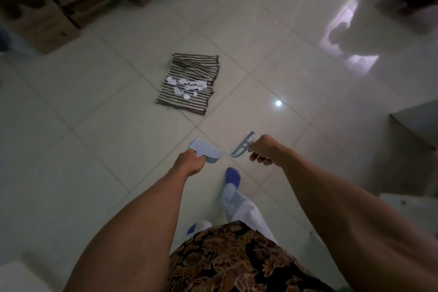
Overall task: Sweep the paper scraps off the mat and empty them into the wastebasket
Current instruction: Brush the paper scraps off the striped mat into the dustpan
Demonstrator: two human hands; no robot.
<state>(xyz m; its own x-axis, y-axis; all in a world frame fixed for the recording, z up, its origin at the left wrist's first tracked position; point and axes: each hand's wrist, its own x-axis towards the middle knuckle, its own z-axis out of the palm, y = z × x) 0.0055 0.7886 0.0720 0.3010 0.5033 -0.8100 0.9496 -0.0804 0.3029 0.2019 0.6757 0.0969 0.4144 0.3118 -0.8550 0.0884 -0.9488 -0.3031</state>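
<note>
Scraps (186, 87) lie on mat (189, 83), well beyond fingers gripping dustpan (206, 150) and brush (241, 147).

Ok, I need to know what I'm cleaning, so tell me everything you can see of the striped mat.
The striped mat is a small woven-looking cloth rectangle with dark brown and pale stripes. It lies flat on the tiled floor, slightly askew, its far part rumpled into folds. White paper scraps sit clustered on its nearer half. Neither hand touches it; it lies ahead of the person.
</note>
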